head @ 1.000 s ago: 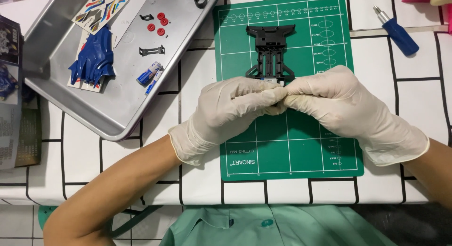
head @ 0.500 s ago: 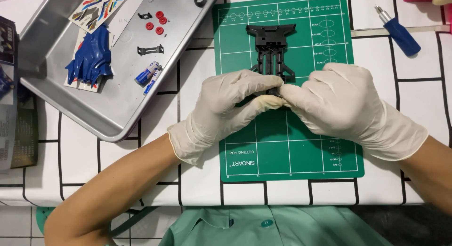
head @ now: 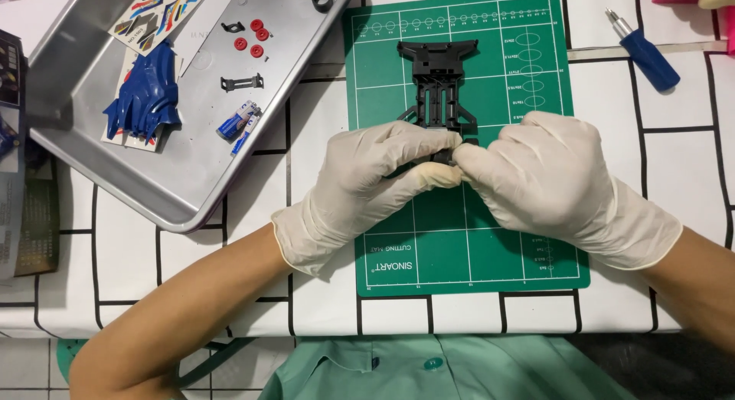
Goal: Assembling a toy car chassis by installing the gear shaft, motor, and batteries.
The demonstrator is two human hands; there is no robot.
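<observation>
White cloth with a black grid pattern covered the bench (head: 230,239), and a green cutting mat (head: 475,247) lay on it in the middle of the frame. On the mat rested a black plastic chassis (head: 438,82), its long axis running from the top of the frame down toward the person, with the wide end farthest away and the near end hidden under the gloves. Both hands met at that near end: the left hand (head: 367,182) came in from the lower left, the right hand (head: 547,178) from the lower right, about equally close to the part. Their fingers (head: 429,174) were pressed together, pinching a small dark piece at the chassis's near end; what that piece was could not be made out. Up in the left of the frame sat a metal tray (head: 145,193), well apart from the hands, holding a blue car body shell (head: 145,101), a sticker sheet (head: 157,9), small red round parts (head: 253,34) and a blue-and-white motor (head: 239,123). A blue-handled screwdriver (head: 647,52) lay at the upper right, off the mat.
</observation>
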